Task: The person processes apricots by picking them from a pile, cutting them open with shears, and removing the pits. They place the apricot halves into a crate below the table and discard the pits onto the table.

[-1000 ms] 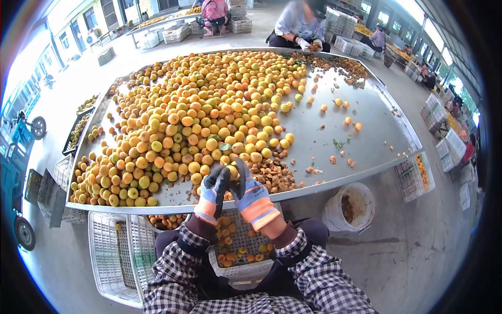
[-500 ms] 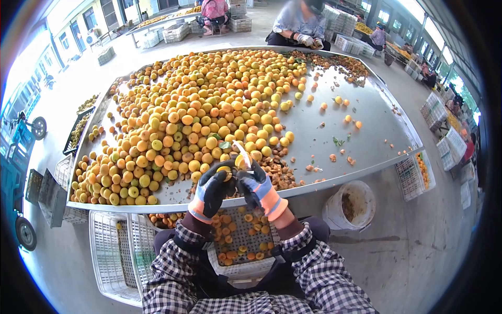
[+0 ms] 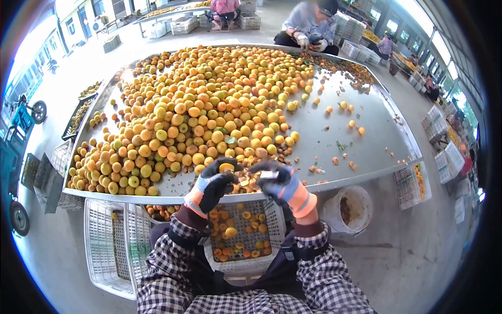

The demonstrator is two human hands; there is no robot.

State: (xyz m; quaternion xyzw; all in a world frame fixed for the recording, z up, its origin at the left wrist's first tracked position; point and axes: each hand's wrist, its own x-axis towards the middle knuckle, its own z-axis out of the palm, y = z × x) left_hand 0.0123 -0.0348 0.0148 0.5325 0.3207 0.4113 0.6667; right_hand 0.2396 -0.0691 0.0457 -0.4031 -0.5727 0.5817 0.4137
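Observation:
My left hand (image 3: 215, 180), in a black, orange and blue glove, is closed on a yellow fruit piece (image 3: 226, 167) above the near edge of the metal table (image 3: 334, 183). To its right, my right hand (image 3: 282, 183) is blurred and closed round a small tool with a white part (image 3: 269, 174); its blade cannot be made out. A big heap of yellow-orange fruit (image 3: 209, 104) covers the table's left and middle. Pits and scraps (image 3: 248, 183) lie just past my hands. Below them, a crate (image 3: 246, 267) holds halved fruit.
Two white crates (image 3: 99, 261) stand at lower left, and a white bucket (image 3: 361, 212) of scraps at right. Another crate (image 3: 405, 188) sits under the table's right side. A person in gloves (image 3: 311, 31) works at the far edge, near a scrap pile (image 3: 355, 73).
My hands have moved apart, the right one rightward with the tool. The fruit piece that was by its fingers no longer shows there; a bright yellow piece now appears over the crate.

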